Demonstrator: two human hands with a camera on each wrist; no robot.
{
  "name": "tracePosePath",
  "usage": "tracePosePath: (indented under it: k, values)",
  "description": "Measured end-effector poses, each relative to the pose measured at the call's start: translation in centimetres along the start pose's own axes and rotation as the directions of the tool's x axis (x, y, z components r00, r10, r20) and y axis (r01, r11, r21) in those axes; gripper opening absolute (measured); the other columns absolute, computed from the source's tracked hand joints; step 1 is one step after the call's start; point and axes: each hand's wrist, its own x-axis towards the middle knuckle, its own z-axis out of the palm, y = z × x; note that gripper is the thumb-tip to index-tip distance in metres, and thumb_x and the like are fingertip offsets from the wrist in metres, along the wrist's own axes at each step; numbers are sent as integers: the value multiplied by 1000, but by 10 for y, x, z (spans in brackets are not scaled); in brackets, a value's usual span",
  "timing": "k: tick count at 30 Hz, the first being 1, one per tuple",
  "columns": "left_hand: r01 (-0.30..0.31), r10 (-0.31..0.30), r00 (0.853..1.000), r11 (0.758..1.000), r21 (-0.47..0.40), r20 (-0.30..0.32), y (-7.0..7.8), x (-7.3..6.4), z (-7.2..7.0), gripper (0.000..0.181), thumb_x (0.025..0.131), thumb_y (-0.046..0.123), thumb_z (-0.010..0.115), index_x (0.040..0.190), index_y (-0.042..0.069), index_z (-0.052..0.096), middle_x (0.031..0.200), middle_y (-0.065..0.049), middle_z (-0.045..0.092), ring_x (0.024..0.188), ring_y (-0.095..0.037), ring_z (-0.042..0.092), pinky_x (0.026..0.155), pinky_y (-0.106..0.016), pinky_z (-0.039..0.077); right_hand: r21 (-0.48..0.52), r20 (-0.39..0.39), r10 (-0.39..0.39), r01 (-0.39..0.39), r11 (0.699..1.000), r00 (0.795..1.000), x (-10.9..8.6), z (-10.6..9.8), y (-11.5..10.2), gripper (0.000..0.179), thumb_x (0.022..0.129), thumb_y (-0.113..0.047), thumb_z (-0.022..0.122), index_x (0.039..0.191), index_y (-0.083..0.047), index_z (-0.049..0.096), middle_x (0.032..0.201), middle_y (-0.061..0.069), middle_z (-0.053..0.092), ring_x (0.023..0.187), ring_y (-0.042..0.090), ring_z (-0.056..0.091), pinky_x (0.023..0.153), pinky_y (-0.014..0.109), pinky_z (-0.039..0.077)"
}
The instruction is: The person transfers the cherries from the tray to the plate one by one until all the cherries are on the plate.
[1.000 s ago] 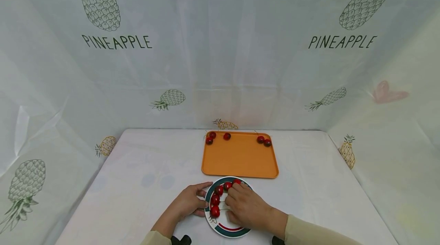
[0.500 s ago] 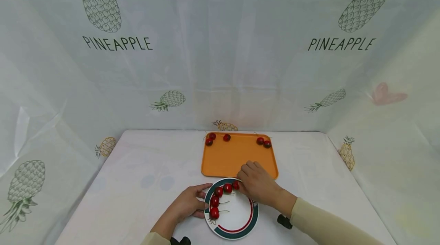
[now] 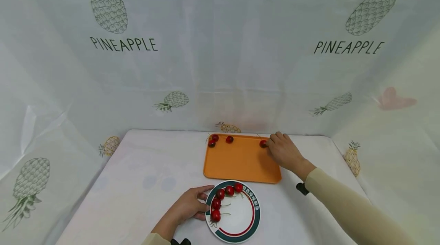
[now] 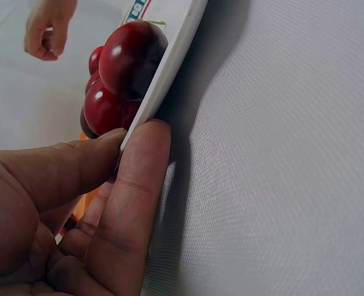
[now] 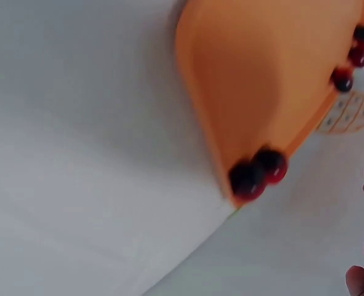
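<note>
My left hand pinches the left rim of a white plate with a green and red border, thumb above and fingers beneath. A curve of several red cherries with stems lies along the plate's left and far side. My right hand hovers at the far right corner of an orange tray, its fingers loosely bent and holding nothing. Two dark cherries lie in that corner in the right wrist view; in the head view the hand hides one, leaving the other cherry visible.
Three more cherries lie along the tray's far left side. Tray and plate stand on a white-covered table, plate nearer me. A pineapple-print curtain rises behind the table's far edge.
My right hand has left the cherry at the plate's far edge and moved forward and right to the tray's far corner. My left hand keeps hold of the plate.
</note>
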Motion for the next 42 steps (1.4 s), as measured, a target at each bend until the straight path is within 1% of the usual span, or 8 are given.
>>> tracePosePath:
  k: [4,7,12,17,22,31,38,42]
  values:
    - [10,-10,1000,1000,12,-5,-1,1,0,72,85,-8,79,150,16,60,108,-11,62,74,-19,70,66,-34,67,-68,91,-2,8,998,996,-1,6,26,25,88,-17,85,98,-2,67,90,10,58,85,29,49,69,35,42]
    - [12,-12,1000,1000,5,-5,-2,3,-1,72,85,-8,79,150,16,60,107,-11,62,74,-20,70,65,-34,67,-75,150,10,2,997,989,-3,11,39,24,90,-17,83,102,-2,68,96,10,60,90,30,51,73,38,46]
    - [18,-18,1000,1000,-8,-2,-3,4,-2,72,85,-9,78,150,16,60,106,-11,61,75,-20,69,65,-35,68,-43,166,22,-15,999,986,-4,23,53,24,90,-16,83,102,-4,67,99,10,61,95,32,53,76,40,47]
    - [43,-43,999,999,8,-16,-1,5,-1,72,84,-9,79,149,17,61,106,-11,60,75,-20,69,65,-34,67,-20,154,8,-5,1000,988,-3,39,58,20,91,-12,82,104,-4,69,102,11,62,95,32,53,75,41,47]
    - [66,-66,997,998,22,-31,1,6,0,72,84,-9,80,148,17,62,105,-11,61,74,-19,68,65,-33,67,-6,203,-2,3,1000,979,0,54,59,19,93,-9,79,110,-4,72,110,11,65,100,33,55,81,44,53]
    - [42,-41,999,999,16,-30,3,2,0,71,85,-9,79,149,16,62,104,-10,62,73,-19,67,62,-34,67,13,287,15,-19,1000,958,5,64,57,19,94,-4,78,111,-7,72,109,8,63,99,31,53,83,43,54]
    - [42,-42,999,999,21,-35,1,4,0,72,84,-9,79,148,18,62,104,-10,62,73,-19,68,62,-34,67,26,307,26,-36,999,951,4,69,59,17,95,-3,75,110,-7,71,107,8,63,98,30,53,83,44,54]
    - [38,-37,999,999,18,-33,0,4,0,72,84,-9,80,148,17,62,104,-10,63,73,-19,68,62,-34,67,35,317,38,-52,998,948,2,70,59,17,96,-7,76,112,-8,71,107,8,63,99,30,52,85,45,55]
